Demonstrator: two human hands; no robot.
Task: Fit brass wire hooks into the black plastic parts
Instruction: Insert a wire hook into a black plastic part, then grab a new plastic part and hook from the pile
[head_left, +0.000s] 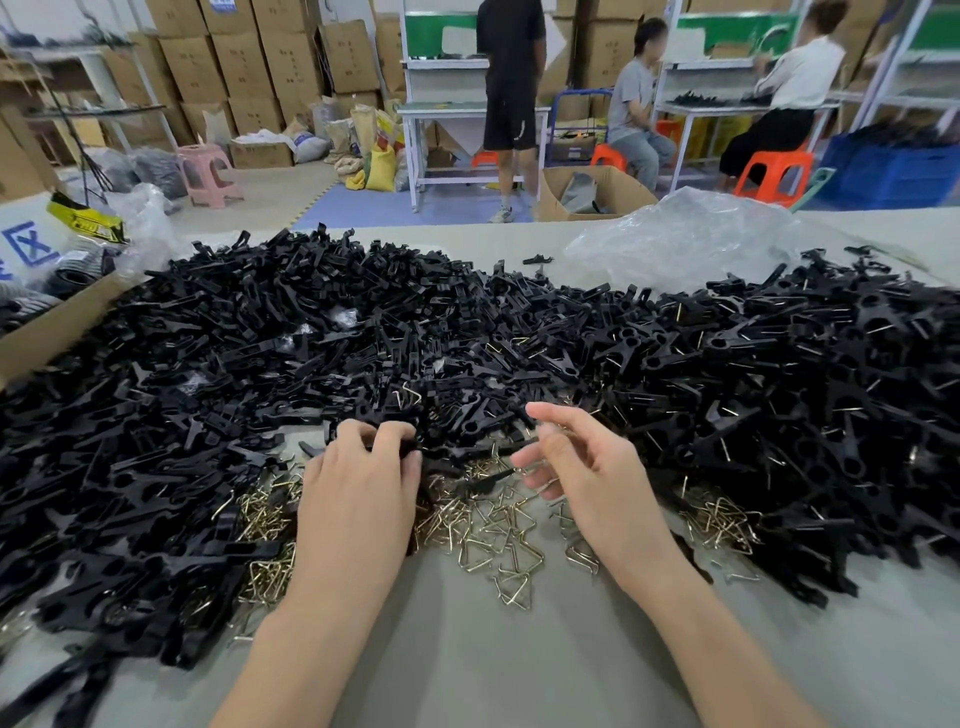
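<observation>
— The left hand (358, 467) curls round a black plastic clip part (408, 448) beyond the pile of triangular brass wire hooks (493, 525); the right hand (582, 462) hovers over it, fingers loosely spread.
— Risk?
— Hooks interlock (a tangled heap), so several may lift together.
— Containers?
— Far left of the hooks, a brown cardboard box (57, 327) holds grey bundles; beyond, a crumpled clear plastic bag (675, 244).

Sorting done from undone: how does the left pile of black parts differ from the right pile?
The left pile shows almost no brass; the right pile has wire ends poking from many parts. The left pile abuts a cardboard box; the right pile lies by a plastic bag. Both are black heaps on the table.
</observation>
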